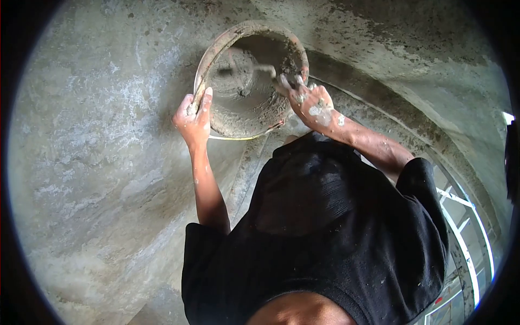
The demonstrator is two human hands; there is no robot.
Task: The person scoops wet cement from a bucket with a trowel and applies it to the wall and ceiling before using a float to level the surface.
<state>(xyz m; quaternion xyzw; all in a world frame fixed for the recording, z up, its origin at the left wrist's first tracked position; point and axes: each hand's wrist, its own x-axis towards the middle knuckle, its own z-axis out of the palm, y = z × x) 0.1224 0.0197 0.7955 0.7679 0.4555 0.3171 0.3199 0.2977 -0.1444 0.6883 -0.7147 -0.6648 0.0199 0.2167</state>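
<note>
My left hand (194, 120) grips the left rim of a round bucket (273, 47), its thumb over the edge. Grey wet mortar (235, 120) coats the bucket's inner wall and bottom. The bucket is tipped so that its mouth faces me. At the right side of the mouth, my right hand (313, 105) is closed round the handle of what looks like a trowel (265, 69). Its bent neck reaches into the bucket, and the blade is smeared by motion. Splashes of mortar mark both hands and the right forearm.
A rough grey concrete surface (103, 146) spreads on the left. A curved concrete ledge (401, 103) runs along the right. White metal railing or ladder-like bars (460, 233) stand at the lower right, close to my right sleeve.
</note>
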